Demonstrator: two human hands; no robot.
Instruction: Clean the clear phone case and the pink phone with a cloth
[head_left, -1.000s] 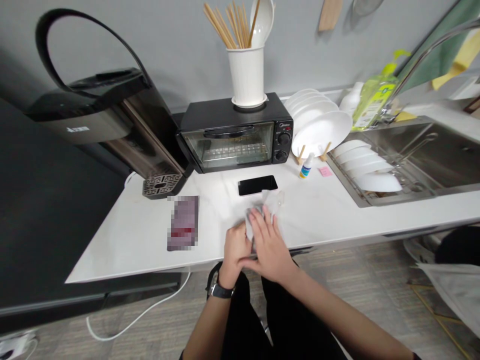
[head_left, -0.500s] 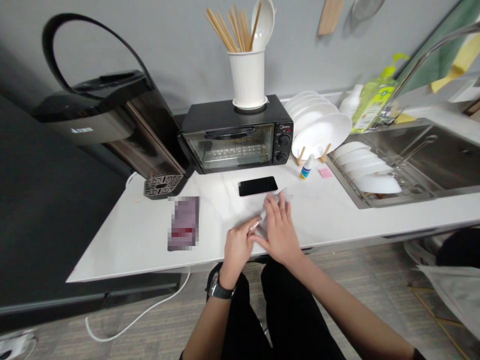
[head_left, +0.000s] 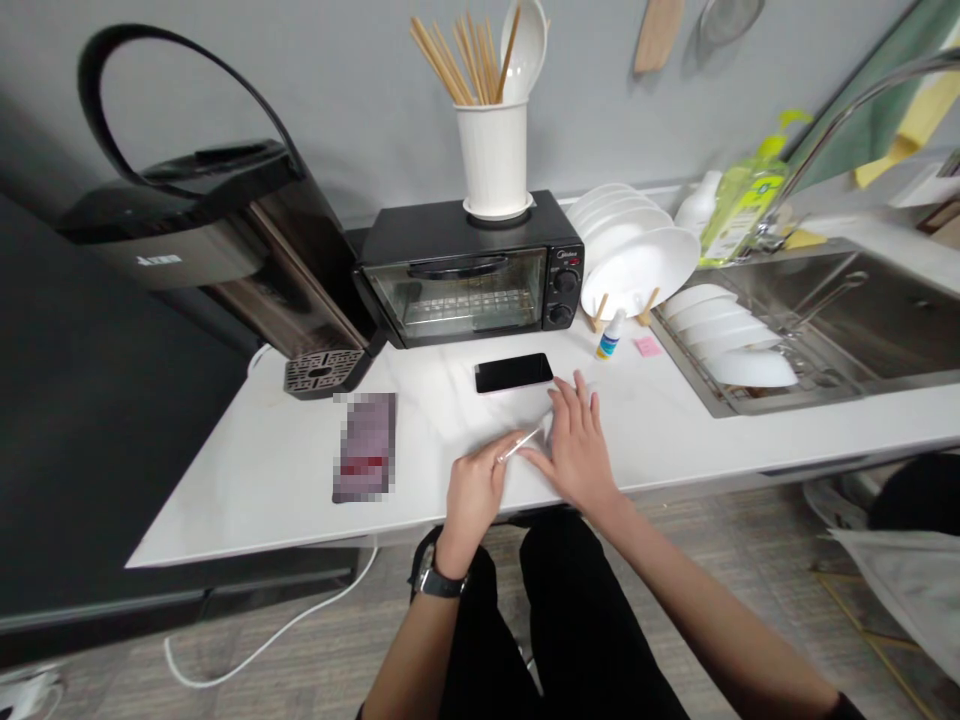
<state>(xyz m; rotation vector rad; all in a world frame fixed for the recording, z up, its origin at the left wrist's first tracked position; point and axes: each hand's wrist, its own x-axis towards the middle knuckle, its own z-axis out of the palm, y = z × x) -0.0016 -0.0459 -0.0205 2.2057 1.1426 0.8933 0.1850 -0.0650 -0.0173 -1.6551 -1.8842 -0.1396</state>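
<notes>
My left hand (head_left: 478, 487) is closed on one end of a clear, thin, glossy piece (head_left: 523, 441), seen nearly edge-on; its exact kind I cannot make out. Just to the right, my right hand (head_left: 577, 446) has its fingers stretched out and a little apart, thumb toward the clear piece. A whitish, soft-looking sheet (head_left: 549, 424) shows partly beneath the right palm, most of it hidden. A phone (head_left: 514, 373) with a dark screen lies just beyond my hands. Past it stands a small white-and-blue bottle (head_left: 609, 338) with yellow at its base.
A blurred-out purple packet (head_left: 367, 445) lies at left on the white counter (head_left: 247, 480), before a tall dark dispenser (head_left: 322, 372). Behind are a toaster oven (head_left: 472, 290), plates (head_left: 645, 265) on a rack, and a pink note (head_left: 646, 346). The sink (head_left: 870, 330) holds bowls (head_left: 750, 365).
My right hand has slid a little to the right, away from the left, baring more of the clear piece. Less of the whitish sheet shows. The left hand has hardly moved.
</notes>
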